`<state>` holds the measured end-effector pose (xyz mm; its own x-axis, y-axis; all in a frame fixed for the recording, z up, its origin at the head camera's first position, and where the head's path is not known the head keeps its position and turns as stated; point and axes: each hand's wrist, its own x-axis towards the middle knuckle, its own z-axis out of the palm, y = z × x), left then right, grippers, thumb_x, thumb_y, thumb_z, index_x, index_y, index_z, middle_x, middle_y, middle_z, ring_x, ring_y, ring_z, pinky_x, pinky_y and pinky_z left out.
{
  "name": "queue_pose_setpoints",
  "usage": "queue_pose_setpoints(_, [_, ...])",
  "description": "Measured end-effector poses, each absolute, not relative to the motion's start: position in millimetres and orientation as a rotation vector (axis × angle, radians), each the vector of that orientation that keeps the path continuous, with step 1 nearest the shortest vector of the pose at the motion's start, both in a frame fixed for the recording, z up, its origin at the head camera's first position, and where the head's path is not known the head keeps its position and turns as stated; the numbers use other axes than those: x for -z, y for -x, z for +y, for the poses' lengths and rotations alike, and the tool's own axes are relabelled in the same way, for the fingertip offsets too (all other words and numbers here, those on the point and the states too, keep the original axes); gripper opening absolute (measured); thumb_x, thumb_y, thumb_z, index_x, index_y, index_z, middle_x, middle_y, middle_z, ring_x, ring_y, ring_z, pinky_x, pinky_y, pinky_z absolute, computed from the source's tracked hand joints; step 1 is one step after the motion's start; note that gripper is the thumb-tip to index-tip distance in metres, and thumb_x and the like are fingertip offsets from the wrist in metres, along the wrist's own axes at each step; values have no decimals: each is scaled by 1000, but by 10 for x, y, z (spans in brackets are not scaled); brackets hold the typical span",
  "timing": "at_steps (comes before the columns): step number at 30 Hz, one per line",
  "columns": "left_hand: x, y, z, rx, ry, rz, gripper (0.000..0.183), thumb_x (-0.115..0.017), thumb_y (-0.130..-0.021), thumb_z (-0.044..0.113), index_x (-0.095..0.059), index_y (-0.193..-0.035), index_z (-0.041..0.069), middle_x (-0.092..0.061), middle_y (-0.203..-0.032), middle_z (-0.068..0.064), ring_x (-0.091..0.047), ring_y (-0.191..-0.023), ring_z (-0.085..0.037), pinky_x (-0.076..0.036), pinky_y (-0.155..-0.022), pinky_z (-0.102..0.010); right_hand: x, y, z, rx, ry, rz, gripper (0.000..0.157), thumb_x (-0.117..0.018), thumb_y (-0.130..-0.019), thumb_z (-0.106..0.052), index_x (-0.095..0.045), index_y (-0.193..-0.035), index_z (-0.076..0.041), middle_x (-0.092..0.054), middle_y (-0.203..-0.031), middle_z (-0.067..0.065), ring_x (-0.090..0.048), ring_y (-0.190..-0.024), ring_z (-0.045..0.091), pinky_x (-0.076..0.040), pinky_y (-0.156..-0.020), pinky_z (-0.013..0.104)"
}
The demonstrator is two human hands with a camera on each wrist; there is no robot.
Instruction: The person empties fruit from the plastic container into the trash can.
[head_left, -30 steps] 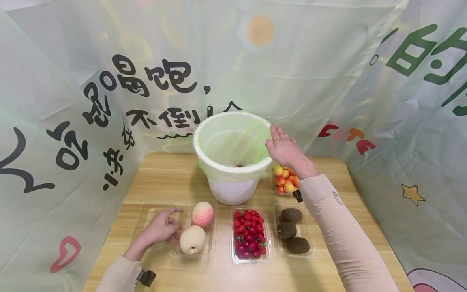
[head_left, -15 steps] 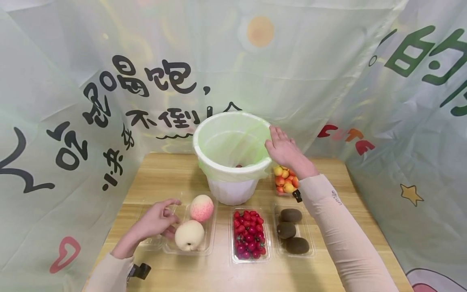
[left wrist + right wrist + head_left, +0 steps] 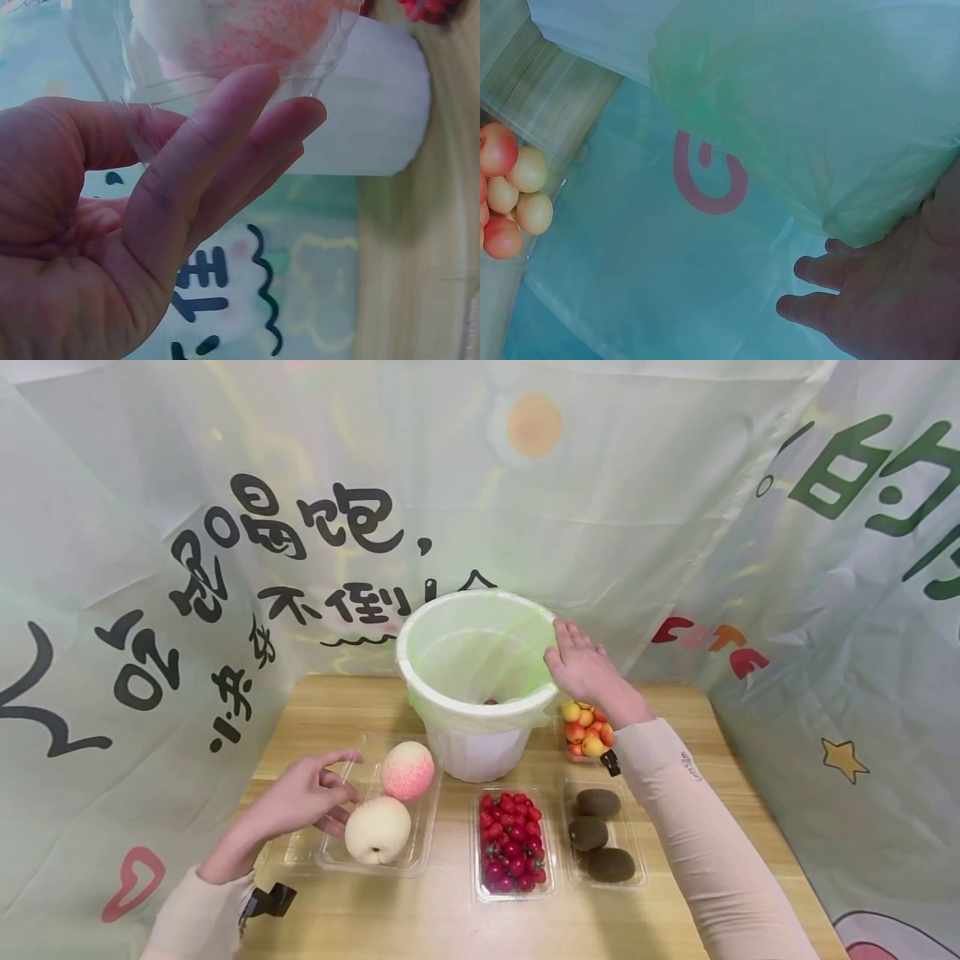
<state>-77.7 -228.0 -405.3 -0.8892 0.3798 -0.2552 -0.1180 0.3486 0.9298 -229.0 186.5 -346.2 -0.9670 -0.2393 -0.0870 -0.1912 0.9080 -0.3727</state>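
plastic tray [image 3: 417,858] pinched, l hand [image 3: 303,795] | r hand [image 3: 587,667] straight, on bin [image 3: 480,750] | curtain [image 3: 637,543] txt "cute"

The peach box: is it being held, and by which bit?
Yes: the left hand pinches the peach box by its left side, between thumb and fingers.

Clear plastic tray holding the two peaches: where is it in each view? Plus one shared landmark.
Head: clear rectangular plastic tray, lower left of centre, held in the left hand.
Left wrist: top, left of centre, cut off by the frame; a round, pink-speckled peach shows through it.
Right wrist: not in it.
Shared landmark: white plastic bucket, partly visible in both wrist views.
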Motion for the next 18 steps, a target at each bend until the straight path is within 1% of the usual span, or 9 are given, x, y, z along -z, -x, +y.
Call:
queue_pose_setpoints(8, [3811, 784, -2273, -1549, -282, 2196, 62, -59, -93, 1, -33, -148, -4, -70, -97, -22, -72, -71, -35, -60, -61, -46, 3458, 2288, 1864, 571, 337, 2939, 72, -11, -103, -50, 5, -160, -9, 3, -166, 18, 2, -153, 37, -2, -120, 62])
queue_pose_setpoints(15, [3675, 806, -2290, -1549, -327, 2206, 59, -59, -93, 1, -36, -147, -4, -70, -96, -23, -71, -71, -38, -60, -61, -46, 3466, 2288, 1868, 573, 333, 2946, 72, -11, -103, -49, 4, -160, -8, 1, -166, 19, 1, -153, 38, -3, -120, 62])
queue_pose_setpoints(18, [3588, 816, -2298, -1545, -350, 2212, 59, -60, -93, 2, -36, -147, -3, -71, -99, -23, -72, -72, -38, -60, -62, -46, 3464, 2287, 1869, 572, 337, 2943, 72, -11, -103, -49, 4, -159, -8, 1, -166, 20, 1, -153, 38, -2, -120, 63])
